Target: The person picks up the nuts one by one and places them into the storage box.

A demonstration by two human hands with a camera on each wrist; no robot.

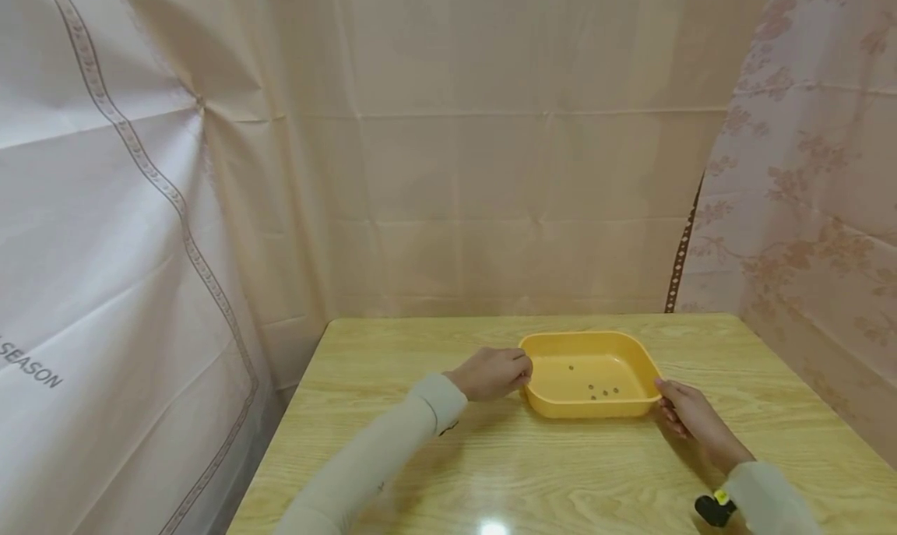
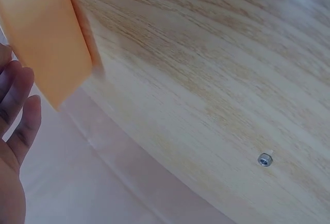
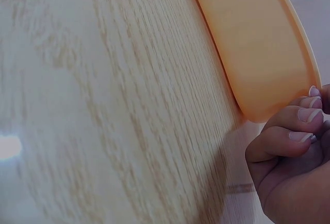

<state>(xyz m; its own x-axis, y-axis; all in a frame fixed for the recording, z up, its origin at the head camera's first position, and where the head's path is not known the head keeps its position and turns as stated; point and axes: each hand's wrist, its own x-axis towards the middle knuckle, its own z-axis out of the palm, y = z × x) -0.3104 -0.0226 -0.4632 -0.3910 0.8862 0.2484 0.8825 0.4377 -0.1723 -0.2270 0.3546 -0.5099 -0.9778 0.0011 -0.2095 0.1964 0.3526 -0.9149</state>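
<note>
A yellow rectangular tray [image 1: 590, 410] with rounded corners is at the right half of the table, held from both sides. Several small metal nuts [image 1: 606, 393] lie scattered on its floor, most toward the near right. My left hand [image 1: 493, 373] pinches the tray's left rim. On the opposite side my right hand [image 1: 692, 417] grips the right rim, thumb on top and fingers curled below. Whether the tray's base touches the table cannot be told. In the left wrist view a single metal nut [image 2: 265, 159] sits on the wood, apart from the tray wall [image 2: 49, 38].
The wood-grain table [image 1: 392, 340] reaches back to a hanging beige curtain [image 1: 490, 169]. Patterned cloth hangs at the left and right sides. A black and yellow object [image 1: 715, 508] shows beside the right sleeve.
</note>
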